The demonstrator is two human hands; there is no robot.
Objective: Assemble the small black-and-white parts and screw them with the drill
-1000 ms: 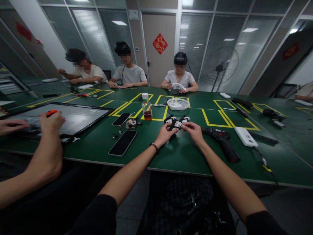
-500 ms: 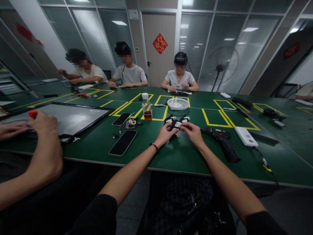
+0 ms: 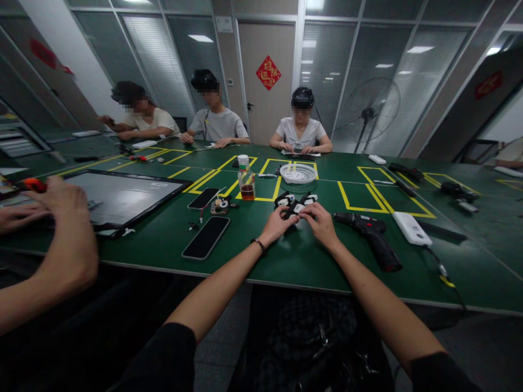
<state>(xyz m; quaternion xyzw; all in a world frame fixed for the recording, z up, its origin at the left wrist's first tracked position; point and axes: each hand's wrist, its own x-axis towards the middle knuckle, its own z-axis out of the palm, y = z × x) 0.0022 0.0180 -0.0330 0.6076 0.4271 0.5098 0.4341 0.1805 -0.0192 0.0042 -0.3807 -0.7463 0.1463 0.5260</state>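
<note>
My left hand (image 3: pixel 278 224) pinches a small black-and-white part (image 3: pixel 296 208) between thumb and fingers. From the other side, my right hand (image 3: pixel 321 222) is closed at the part's white right end, its fingertips pressed together there. Just behind the fingers, other black pieces with white bits (image 3: pixel 285 200) rest on the green table (image 3: pixel 245 239). Whether they join the held part, I cannot tell. A cordless drill (image 3: pixel 370 231) lies to the right of my right hand.
Left of my hands are two phones (image 3: pixel 205 238) (image 3: pixel 203 198), a small motor-like part (image 3: pixel 220 205) and a bottle (image 3: pixel 245 179). A white basket (image 3: pixel 298 173) stands behind. At far left, a co-worker's hand (image 3: pixel 65 198) holds an orange-handled tool (image 3: pixel 36 185) over a flat panel (image 3: pixel 118 193).
My right fingers have drawn together at the part's right end; my left hand is nearly still. At left, the co-worker's hand has moved left and the orange tool shows more.
</note>
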